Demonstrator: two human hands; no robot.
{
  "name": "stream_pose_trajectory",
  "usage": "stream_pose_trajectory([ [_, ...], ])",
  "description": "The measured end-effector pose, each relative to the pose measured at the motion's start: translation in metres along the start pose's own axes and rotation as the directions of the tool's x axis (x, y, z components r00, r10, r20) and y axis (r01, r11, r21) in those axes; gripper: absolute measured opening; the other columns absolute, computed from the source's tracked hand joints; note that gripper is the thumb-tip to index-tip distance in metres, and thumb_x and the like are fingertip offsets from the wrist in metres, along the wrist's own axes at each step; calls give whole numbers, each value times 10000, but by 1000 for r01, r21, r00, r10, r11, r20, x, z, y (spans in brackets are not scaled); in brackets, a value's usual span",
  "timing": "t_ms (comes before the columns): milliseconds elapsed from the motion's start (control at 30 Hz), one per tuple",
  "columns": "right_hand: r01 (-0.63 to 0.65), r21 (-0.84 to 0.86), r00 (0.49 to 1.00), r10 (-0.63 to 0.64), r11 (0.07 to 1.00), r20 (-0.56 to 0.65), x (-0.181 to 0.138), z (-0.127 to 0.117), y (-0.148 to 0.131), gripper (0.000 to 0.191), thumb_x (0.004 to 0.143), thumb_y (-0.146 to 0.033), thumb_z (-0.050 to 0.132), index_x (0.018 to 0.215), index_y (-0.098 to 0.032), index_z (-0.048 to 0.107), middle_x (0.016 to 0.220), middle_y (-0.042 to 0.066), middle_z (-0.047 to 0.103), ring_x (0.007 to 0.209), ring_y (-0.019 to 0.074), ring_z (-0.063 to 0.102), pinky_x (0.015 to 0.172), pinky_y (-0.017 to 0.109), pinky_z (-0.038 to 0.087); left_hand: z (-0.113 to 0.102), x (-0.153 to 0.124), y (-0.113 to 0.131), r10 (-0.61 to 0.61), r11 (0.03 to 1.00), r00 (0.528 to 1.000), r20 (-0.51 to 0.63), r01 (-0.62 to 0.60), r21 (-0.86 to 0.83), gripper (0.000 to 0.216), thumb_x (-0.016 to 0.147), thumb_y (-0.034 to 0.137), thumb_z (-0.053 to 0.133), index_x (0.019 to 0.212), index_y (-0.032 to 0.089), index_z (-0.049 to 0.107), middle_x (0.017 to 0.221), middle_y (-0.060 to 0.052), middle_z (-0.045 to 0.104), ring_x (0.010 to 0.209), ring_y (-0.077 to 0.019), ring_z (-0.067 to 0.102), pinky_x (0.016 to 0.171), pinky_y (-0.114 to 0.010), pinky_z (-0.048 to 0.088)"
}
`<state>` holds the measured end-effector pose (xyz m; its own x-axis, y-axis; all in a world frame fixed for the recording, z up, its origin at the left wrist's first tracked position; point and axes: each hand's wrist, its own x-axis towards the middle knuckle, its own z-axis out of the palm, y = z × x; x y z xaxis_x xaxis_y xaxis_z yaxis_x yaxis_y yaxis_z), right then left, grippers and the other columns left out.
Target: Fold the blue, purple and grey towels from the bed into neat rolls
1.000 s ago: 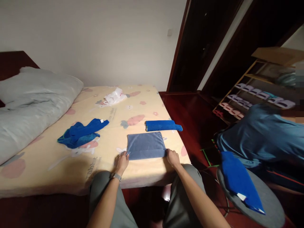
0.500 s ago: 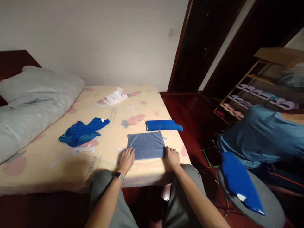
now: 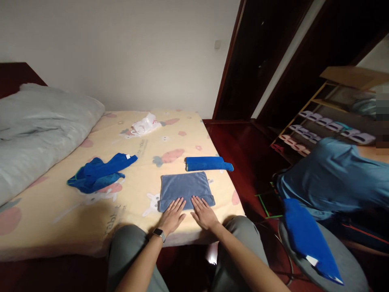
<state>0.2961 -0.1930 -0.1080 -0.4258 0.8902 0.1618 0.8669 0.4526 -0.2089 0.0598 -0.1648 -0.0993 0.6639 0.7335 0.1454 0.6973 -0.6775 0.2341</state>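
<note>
A grey-blue cloth [image 3: 186, 184], which looks like a towel, lies spread on the bed before me, its near edge folded over in a narrow strip. My left hand [image 3: 173, 215] rests flat with its fingertips on that strip, left of the middle. Fingers stretched out, my right hand [image 3: 203, 213] presses on the same strip a little to the right. Just beyond the cloth lies a rolled or folded blue towel [image 3: 205, 163], one end reaching the bed's right edge. A crumpled blue towel [image 3: 100, 172] with a white tag is further left.
The bed [image 3: 146, 166] carries a white plastic bag [image 3: 146, 124] and a grey quilt [image 3: 45, 129]. At the right, another blue towel [image 3: 310, 239] lies on a round grey stool [image 3: 349, 251]. A person in a blue shirt [image 3: 322, 178] sits near a shoe rack [image 3: 304, 105].
Both hands have moved from the cloth's side edges inward to its near edge, fingers now flat. The near edge is now folded over in a strip.
</note>
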Motion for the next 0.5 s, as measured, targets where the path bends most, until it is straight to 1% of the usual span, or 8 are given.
stream_pose_trajectory([
  [133, -117, -14, 993, 117, 993, -6, -7, -4, 19, 630, 986, -362, 400, 1539, -79, 299, 1587, 148, 291, 1480, 267, 269, 1204, 458, 238, -4, -9, -16, -85, 996, 996, 16, 85, -4, 642, 1015, 468, 317, 1584, 231, 140, 1630, -71, 256, 1502, -215, 236, 1222, -434, 236],
  [200, -151, -17, 988, 151, 988, 8, -10, -6, 26, 633, 974, -365, 406, 1532, -76, 320, 1579, 150, 306, 1472, 269, 290, 1199, 459, 258, -6, -15, -27, -132, 991, 991, 32, 132, 5, 645, 1008, 457, 334, 1581, 212, 166, 1623, -84, 269, 1499, -222, 246, 1221, -438, 235],
  [300, -169, -26, 984, 170, 985, 51, -12, -8, 35, 668, 945, -372, 423, 1521, -48, 331, 1581, 156, 296, 1471, 278, 288, 1200, 461, 263, -9, -24, -41, -185, 982, 979, 83, 183, 35, 627, 987, 376, 366, 1568, 188, 224, 1619, -88, 272, 1497, -224, 250, 1223, -432, 224],
  [367, -173, -32, 982, 175, 984, 73, -13, -8, 39, 688, 911, -337, 440, 1516, -28, 332, 1581, 168, 287, 1470, 281, 289, 1201, 459, 264, -12, -28, -47, -209, 977, 971, 114, 204, 54, 624, 961, 311, 379, 1557, 176, 259, 1617, -90, 275, 1496, -221, 253, 1223, -424, 219],
  [500, -166, -31, 984, 167, 986, 61, -13, -4, 44, 720, 834, -247, 462, 1505, -12, 347, 1568, 193, 306, 1456, 287, 319, 1188, 466, 293, -21, -28, -56, -196, 980, 970, 144, 189, 59, 633, 909, 240, 405, 1532, 164, 320, 1606, -97, 297, 1486, -206, 278, 1218, -399, 234],
])
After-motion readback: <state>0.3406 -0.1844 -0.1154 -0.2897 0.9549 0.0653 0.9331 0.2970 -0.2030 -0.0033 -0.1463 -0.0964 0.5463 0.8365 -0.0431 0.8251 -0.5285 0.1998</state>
